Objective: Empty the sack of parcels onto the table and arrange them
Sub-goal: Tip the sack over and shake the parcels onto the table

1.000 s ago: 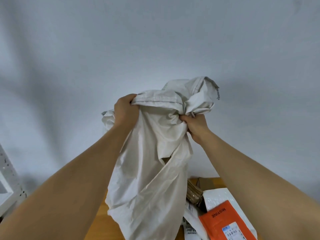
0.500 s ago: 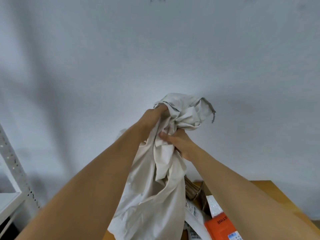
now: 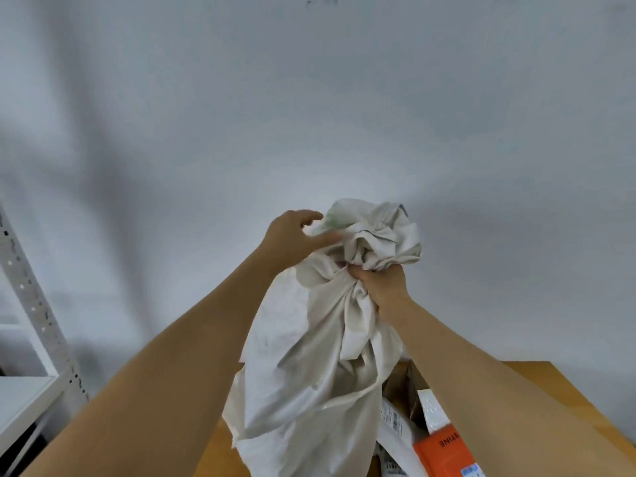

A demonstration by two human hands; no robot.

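I have the sack (image 3: 320,366) lifted above the tabletop (image 3: 557,390), its bunched end uppermost and its long body hanging down toward the wood. My right hand (image 3: 382,285) is clenched tight round the gathered neck of the sack. My left hand (image 3: 292,237) sits just left of the crumpled top of the sack with its fingers loosened and partly spread, touching the cloth but not gripping it.

Below and to the right of the sack, parcels lie in a heap on the tabletop: an orange parcel (image 3: 444,452), a white mailer (image 3: 394,423) and a brown package (image 3: 401,382) partly behind the sack.

With one hand doing the real holding, I judge the cloth could slip through my right fist and the whole sack drop onto the heap. Something may be caught in the folds too; I cannot see inside. A hard shake could fling a parcel past the edge of the tabletop.

The orange parcel shows letters that read "TINE", the start cut off by my arm, and a small blue-and-white label I cannot read. The white mailer carries a barcode sticker, too small to make out.
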